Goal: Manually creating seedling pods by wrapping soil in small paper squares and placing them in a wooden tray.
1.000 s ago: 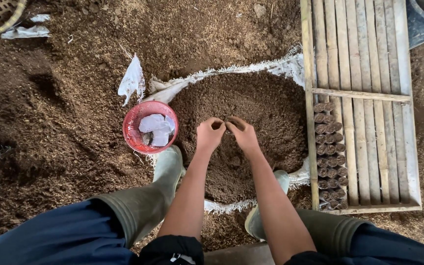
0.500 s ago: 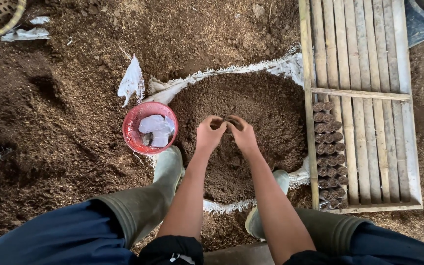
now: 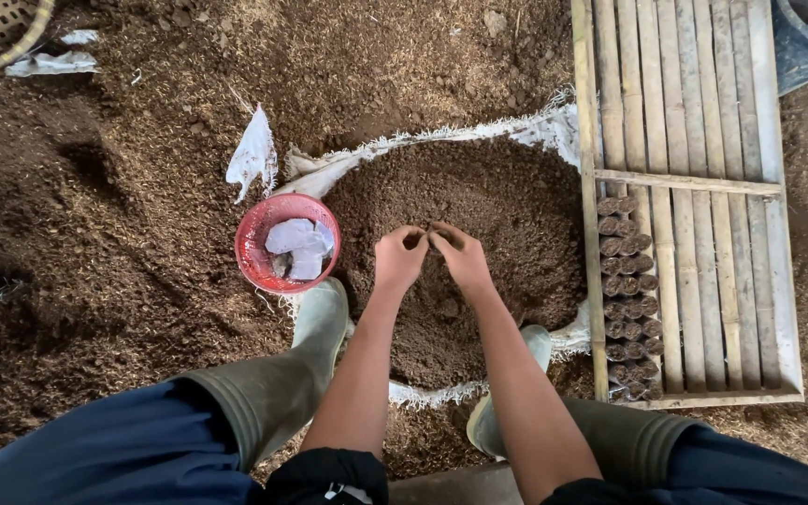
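hands closer together over soil

Soil heap on white woven sack; small soil-filled item at fingertips.

Heap: dark brown, crumbly, mounded, spread on the frayed-edged sack laid flat on the ground. Item: tiny, dark, pinched between left hand and right hand just above the heap's middle; shape too small to tell.

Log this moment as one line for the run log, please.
left hand and right hand: together over soil pile, fingertips meeting, grip contents unclear | red basket left of pile | slatted tray right, small filled pots
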